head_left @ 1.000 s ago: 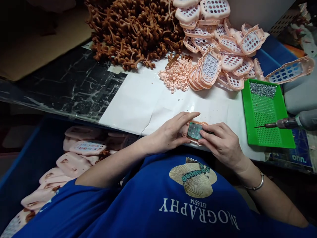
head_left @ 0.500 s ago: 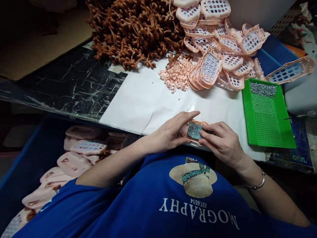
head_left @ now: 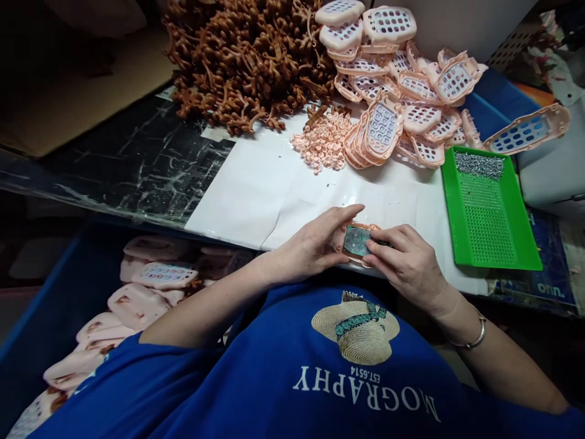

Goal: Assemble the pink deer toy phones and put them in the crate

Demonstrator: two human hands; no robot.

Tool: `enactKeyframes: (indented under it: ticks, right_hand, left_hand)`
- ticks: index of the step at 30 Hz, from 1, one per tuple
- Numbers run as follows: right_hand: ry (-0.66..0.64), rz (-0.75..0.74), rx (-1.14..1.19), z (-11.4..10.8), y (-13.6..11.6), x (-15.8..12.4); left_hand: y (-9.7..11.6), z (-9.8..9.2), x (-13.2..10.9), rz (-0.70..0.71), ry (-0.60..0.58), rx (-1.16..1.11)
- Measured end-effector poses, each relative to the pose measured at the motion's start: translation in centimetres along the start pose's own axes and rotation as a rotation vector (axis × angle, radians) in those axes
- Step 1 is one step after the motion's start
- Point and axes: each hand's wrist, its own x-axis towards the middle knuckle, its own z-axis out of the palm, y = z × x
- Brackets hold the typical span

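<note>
A pink plastic casing half (head_left: pixel 339 240) lies near the front edge of the white sheet, with a green circuit board (head_left: pixel 356 241) in it. My left hand (head_left: pixel 315 244) grips the casing's left end between thumb and fingers, its index finger stretched out above. At the right end, my right hand (head_left: pixel 406 259) pinches the circuit board, fingertips on its edge. Those fingers cover the casing's right part. Whether the board is fully seated, I cannot tell.
Brown plastic parts (head_left: pixel 247 67) are heaped behind, beside small pink buttons (head_left: pixel 320 143) and stacked pink keypad shells (head_left: pixel 381 131). On the right stands a green tray (head_left: pixel 496 235) with metal screws (head_left: pixel 479 166). Assembled pink casings (head_left: pixel 137 305) fill a blue bin (head_left: pixel 59 274) at lower left.
The view has shifted slightly. Both hands keep nearly the same pose on the casing and the circuit board; nothing has been let go.
</note>
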Motion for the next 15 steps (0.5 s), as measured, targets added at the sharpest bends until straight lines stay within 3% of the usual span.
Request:
enactKeyframes:
  ticks: [4, 9, 15]
  right_hand:
    - [-0.004, -0.001, 0.0, 0.1, 0.0, 0.1]
    - [-0.001, 0.04, 0.062, 0.1, -0.1, 0.0]
    - [0.036, 0.125, 0.168, 1.0, 0.1, 0.2]
  left_hand:
    - [0.6, 0.0, 0.0, 0.014, -0.014, 0.063]
    - [1.6, 1.1, 0.3, 0.157, -0.053, 0.303]
    - [1.0, 2.5, 0.6, 0.253, -0.031, 0.46]
